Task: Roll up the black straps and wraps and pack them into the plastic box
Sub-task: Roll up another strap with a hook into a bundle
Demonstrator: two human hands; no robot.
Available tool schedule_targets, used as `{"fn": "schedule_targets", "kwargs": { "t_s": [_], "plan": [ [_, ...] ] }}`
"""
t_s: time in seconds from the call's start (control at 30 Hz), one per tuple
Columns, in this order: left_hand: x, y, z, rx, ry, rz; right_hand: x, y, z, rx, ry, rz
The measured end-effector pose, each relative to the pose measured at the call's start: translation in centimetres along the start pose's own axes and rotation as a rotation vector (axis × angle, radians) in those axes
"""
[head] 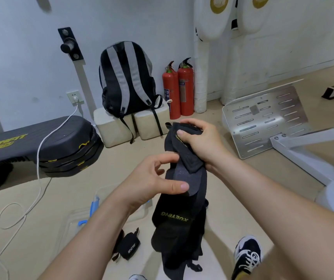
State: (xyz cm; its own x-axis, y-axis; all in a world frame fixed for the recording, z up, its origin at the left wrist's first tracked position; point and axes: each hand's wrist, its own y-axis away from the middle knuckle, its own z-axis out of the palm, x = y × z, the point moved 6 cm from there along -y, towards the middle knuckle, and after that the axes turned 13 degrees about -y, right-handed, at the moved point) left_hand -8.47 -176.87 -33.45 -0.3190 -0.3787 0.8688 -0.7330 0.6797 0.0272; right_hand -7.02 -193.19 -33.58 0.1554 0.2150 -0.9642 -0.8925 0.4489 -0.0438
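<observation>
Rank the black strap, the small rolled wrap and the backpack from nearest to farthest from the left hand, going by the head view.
1. black strap: held by the left hand, hanging at its right.
2. small rolled wrap: on the floor below, toward the person.
3. backpack: farthest, ahead against the wall.

A long black wrap (174, 217) with upside-down yellow XUEYING lettering hangs limp and unrolled at the centre, its top end folded over. On the floor at its seven o'clock lies a small rolled black wrap (128, 247). At nine o'clock sits the clear plastic box (85, 213) with blue latches.
</observation>
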Motion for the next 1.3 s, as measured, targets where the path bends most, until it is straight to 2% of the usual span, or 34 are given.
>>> {"fn": "schedule_targets", "kwargs": {
  "t_s": [0.17, 0.37, 0.57, 0.63, 0.77, 0.87, 0.97, 1.07, 1.17, 1.23, 1.3],
  "plan": [
    [1.7, 0.5, 0.8, -0.096, 0.037, 0.155, -0.7, 0.1, -0.4, 0.023, 0.008, -0.009],
    [2.7, 0.9, 0.3, -0.092, 0.234, 0.133, -1.6, 1.2, 0.9, 0.022, 0.271, -0.209],
    [2.4, 2.0, -0.8, -0.225, 0.154, 0.118, -2.5, 1.8, 1.2, -0.026, 0.514, -0.401],
    [2.2, 2.2, -0.9, -0.207, 0.129, 0.116, -2.8, 1.9, 1.1, -0.028, 0.507, -0.422],
    [0.9, 2.2, -1.1, -0.001, 0.265, 0.024, -3.4, 2.0, 1.1, -0.012, 0.372, -0.415],
    [1.1, 2.5, -1.7, 0.044, 0.301, 0.023, -2.9, 2.2, 1.7, -0.058, 0.176, -0.291],
    [1.6, 3.1, -2.2, 0.055, 0.337, 0.035, -3.2, 2.4, 2.3, -0.077, 0.175, -0.345],
    [1.3, 3.0, -2.1, -0.010, 0.267, 0.040, -3.4, 2.4, 2.2, -0.023, 0.184, -0.389],
    [1.0, 3.0, -1.3, -0.109, 0.009, 0.015, -2.5, 2.0, 2.1, 0.062, 0.198, -0.354],
    [0.9, 3.0, -0.5, -0.099, -0.199, 0.007, -2.1, 1.8, 2.1, 0.106, 0.208, -0.339],
    [1.2, 2.6, 0.0, -0.062, -0.270, 0.036, -2.0, 1.5, 1.8, 0.128, 0.198, -0.321]
  ]
}}
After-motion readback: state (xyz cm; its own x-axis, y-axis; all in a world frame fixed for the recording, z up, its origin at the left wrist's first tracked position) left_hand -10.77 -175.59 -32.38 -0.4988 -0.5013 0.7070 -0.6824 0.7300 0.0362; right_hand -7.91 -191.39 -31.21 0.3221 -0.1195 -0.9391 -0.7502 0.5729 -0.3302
